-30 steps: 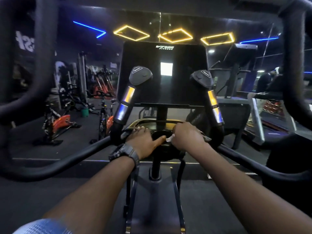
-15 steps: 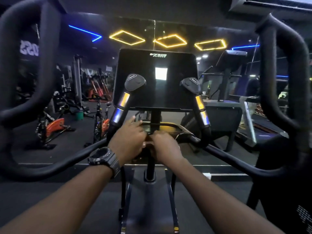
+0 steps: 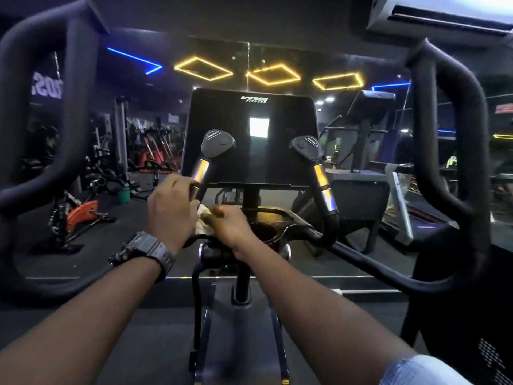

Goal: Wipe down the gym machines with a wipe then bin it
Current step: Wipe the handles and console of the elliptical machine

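I stand at a black cardio machine with a dark console screen [image 3: 249, 140] and two upright grips with shiny sensor plates. My left hand [image 3: 169, 209], with a dark watch on the wrist, curls its fingers round the lower part of the left grip [image 3: 202, 173]. My right hand [image 3: 230, 226] pinches a crumpled white wipe [image 3: 202, 222] and holds it against the left end of the glossy tray [image 3: 280, 218] below the screen, right beside my left hand. The right grip [image 3: 322, 184] stands untouched.
Thick black outer handlebars curve up at the left [image 3: 69, 134] and the right [image 3: 449, 134]. Exercise bikes [image 3: 80, 215] and a green bucket [image 3: 123, 194] stand on the floor at left. A treadmill [image 3: 399, 207] is at right. An air conditioner [image 3: 444, 15] hangs at the upper right.
My left hand has moved from the tray up and left onto the left grip. My right hand has slid left along the tray, and the wipe now shows between the hands.
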The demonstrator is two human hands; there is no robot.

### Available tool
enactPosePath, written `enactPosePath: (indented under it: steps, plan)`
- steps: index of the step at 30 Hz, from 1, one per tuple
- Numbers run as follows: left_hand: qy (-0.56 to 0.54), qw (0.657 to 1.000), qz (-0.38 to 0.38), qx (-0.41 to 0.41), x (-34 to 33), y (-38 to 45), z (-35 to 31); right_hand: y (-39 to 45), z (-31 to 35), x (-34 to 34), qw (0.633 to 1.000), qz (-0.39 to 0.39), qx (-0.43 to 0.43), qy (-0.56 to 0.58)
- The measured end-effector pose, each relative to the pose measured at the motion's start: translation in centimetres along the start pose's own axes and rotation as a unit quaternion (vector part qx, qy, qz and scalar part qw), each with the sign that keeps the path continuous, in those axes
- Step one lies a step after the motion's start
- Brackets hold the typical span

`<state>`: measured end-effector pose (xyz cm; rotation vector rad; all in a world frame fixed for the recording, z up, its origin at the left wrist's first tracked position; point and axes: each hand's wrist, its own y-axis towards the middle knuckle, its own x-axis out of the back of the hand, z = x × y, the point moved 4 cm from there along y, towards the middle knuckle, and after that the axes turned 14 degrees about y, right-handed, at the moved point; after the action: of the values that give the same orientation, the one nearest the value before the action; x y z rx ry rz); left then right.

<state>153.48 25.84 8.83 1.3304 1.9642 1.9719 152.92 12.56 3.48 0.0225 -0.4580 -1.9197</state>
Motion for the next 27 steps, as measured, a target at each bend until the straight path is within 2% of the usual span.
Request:
enactPosePath:
  steps: [1, 3, 5, 8, 11, 13, 15, 18, 21, 24, 27]
  plan:
    - [-0.003, 1.000, 0.006, 0.018, 0.2, 0.1, 0.0, -0.1, 0.3, -0.7, 0.997, 0.007, -0.017, 0.068]
    - [-0.004, 0.999, 0.016, 0.040, 0.5, 0.1, 0.0, -0.4, 0.2, -1.5, 0.995, 0.026, -0.023, 0.098]
    - [0.002, 0.999, 0.029, 0.046, 0.7, 0.2, 0.0, 0.1, -0.8, -2.1, 0.999, 0.043, 0.016, -0.028]
    - [0.019, 0.998, 0.044, 0.041, 0.6, 0.4, 0.2, 0.5, -1.8, -3.8, 0.975, 0.046, 0.073, -0.204]
    - [0.029, 0.997, 0.057, 0.042, 0.2, 0.1, 0.7, 1.2, -2.3, -4.6, 0.918, 0.031, 0.149, -0.366]
    - [0.024, 0.997, 0.068, 0.035, -0.3, -0.3, 1.2, 2.0, -3.0, -4.1, 0.891, 0.013, 0.173, -0.420]
    - [0.010, 0.996, 0.080, 0.038, -0.8, -0.6, 1.9, 2.5, -3.2, -4.2, 0.902, 0.021, 0.160, -0.401]
    - [-0.008, 0.990, 0.107, 0.086, -1.5, -1.4, 3.3, 2.0, -2.7, -4.7, 0.960, 0.023, 0.114, -0.256]
    - [-0.067, 0.984, 0.119, 0.114, -2.0, -2.1, 4.4, 1.9, -2.2, -4.4, 0.986, 0.046, 0.071, -0.145]
    - [-0.114, 0.976, 0.145, 0.118, -4.3, -2.1, 6.4, 2.5, -2.0, -3.8, 0.977, 0.100, 0.038, -0.184]
    - [-0.139, 0.967, 0.177, 0.123, -6.5, -2.0, 8.2, 2.8, -2.6, -3.8, 0.964, 0.113, 0.024, -0.239]
